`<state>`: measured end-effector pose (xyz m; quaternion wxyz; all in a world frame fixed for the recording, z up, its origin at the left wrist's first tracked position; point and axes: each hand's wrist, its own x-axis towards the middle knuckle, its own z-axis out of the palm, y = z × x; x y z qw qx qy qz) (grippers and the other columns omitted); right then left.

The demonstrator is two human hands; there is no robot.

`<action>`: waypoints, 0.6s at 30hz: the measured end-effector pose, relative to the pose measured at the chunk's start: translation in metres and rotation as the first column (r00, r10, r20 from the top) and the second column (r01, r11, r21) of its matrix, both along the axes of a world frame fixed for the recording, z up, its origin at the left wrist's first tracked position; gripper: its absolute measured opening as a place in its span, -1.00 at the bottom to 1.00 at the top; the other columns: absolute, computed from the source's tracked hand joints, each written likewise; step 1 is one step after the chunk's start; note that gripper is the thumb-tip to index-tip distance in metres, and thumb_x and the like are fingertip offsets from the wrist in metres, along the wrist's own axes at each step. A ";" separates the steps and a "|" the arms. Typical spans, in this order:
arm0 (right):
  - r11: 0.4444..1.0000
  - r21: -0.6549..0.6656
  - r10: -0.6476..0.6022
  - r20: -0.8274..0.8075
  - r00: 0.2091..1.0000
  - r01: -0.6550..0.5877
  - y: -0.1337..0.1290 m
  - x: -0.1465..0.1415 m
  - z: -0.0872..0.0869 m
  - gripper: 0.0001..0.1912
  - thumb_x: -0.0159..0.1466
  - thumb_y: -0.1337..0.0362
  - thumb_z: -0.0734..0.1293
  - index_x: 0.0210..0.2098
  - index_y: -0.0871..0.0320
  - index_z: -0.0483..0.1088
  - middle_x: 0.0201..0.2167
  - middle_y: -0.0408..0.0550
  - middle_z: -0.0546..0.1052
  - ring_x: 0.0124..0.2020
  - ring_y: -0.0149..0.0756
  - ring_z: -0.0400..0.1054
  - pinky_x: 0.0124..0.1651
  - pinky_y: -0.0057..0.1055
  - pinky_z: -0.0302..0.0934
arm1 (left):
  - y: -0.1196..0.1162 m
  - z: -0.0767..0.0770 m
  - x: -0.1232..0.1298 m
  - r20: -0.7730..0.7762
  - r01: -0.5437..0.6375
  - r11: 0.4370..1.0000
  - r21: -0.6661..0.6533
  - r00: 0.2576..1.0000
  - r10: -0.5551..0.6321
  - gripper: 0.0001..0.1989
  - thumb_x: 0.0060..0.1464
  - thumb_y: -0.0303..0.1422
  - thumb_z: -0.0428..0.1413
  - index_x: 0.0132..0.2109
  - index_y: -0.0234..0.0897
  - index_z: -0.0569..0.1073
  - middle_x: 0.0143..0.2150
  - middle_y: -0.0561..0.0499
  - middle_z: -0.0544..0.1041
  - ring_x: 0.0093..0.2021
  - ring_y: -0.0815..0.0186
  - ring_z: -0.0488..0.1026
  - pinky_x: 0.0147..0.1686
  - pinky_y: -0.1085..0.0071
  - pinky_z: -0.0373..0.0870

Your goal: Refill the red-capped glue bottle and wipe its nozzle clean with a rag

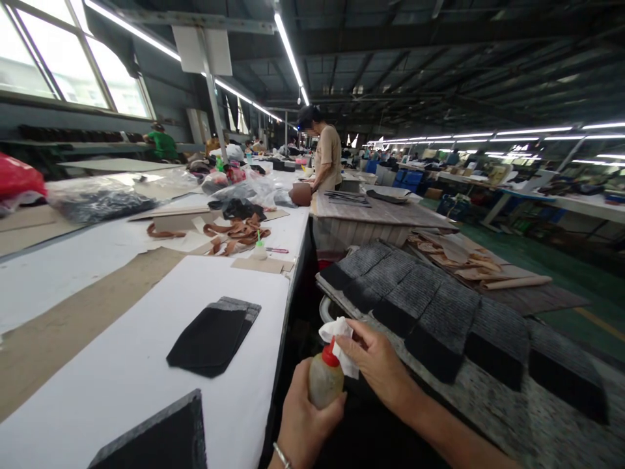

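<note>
My left hand [305, 417] is wrapped round a squeeze bottle [325, 384] with a yellowish body and a red cap [330, 354]. Between the fingers of my right hand [378, 361] is a white tissue [342, 331], pressed against the red nozzle. Both hands hang over the dark gap between two work surfaces. To the left, black fabric pieces [209, 342] lie stacked on the white tabletop [131, 371]. Another black piece [156, 440] with a grey edge is nearer me. Several black and grey panels [442, 319] overlap in a row on the right-hand board.
A small bottle with a green nozzle [259, 249] stands near brown strips [239, 231] on the white table. Clear plastic bags [102, 195] are farther left. A person in a tan shirt [328, 153] stands at the far table. Brown sheets [488, 270] lie behind the panels.
</note>
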<state>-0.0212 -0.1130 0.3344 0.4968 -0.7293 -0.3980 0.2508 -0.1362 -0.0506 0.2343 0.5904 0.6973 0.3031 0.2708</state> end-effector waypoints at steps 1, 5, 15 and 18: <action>0.999 0.013 -0.048 0.088 0.995 0.047 0.003 -0.002 -0.005 -0.68 0.26 0.06 0.22 -0.21 0.18 0.39 -0.34 -0.05 0.52 -0.31 -0.25 0.38 -0.24 -0.33 0.24 | -0.001 0.001 0.000 -0.011 -0.009 1.000 0.015 1.000 0.009 -0.56 -0.15 -0.29 0.18 -0.08 -0.31 0.32 -0.26 -0.03 0.48 -0.27 0.20 0.44 -0.30 0.34 0.38; 0.984 0.130 -0.162 0.373 0.914 0.122 0.012 -0.006 -0.021 -0.70 0.30 0.10 0.11 -0.33 0.15 0.33 -0.38 0.02 0.50 -0.30 -0.20 0.37 -0.20 -0.26 0.22 | -0.002 0.007 0.000 -0.050 -0.002 0.999 0.033 0.999 0.004 -0.58 -0.10 -0.26 0.14 -0.08 -0.33 0.31 -0.25 -0.06 0.48 -0.27 0.18 0.45 -0.30 0.32 0.39; 0.983 0.139 0.006 0.616 0.787 -0.116 0.001 0.004 0.011 -0.70 0.34 0.19 0.11 -0.51 0.09 0.16 -0.55 -0.15 0.27 -0.47 -0.35 0.19 -0.41 -0.38 0.10 | 0.003 0.036 -0.008 0.158 0.290 0.927 -0.237 0.953 -0.258 -0.59 -0.29 -0.32 0.18 -0.19 -0.31 0.34 -0.42 0.11 0.35 -0.44 0.39 0.23 -0.41 0.45 0.23; 0.984 0.053 0.117 0.525 0.843 -0.170 -0.007 0.009 0.023 -0.69 0.34 0.14 0.11 -0.50 0.10 0.17 -0.53 -0.18 0.25 -0.47 -0.37 0.16 -0.40 -0.39 0.09 | 0.004 0.035 -0.010 0.242 0.384 0.876 -0.293 0.916 -0.320 -0.55 -0.35 -0.32 0.23 -0.22 -0.33 0.36 -0.45 0.13 0.27 -0.45 0.43 0.14 -0.45 0.48 0.13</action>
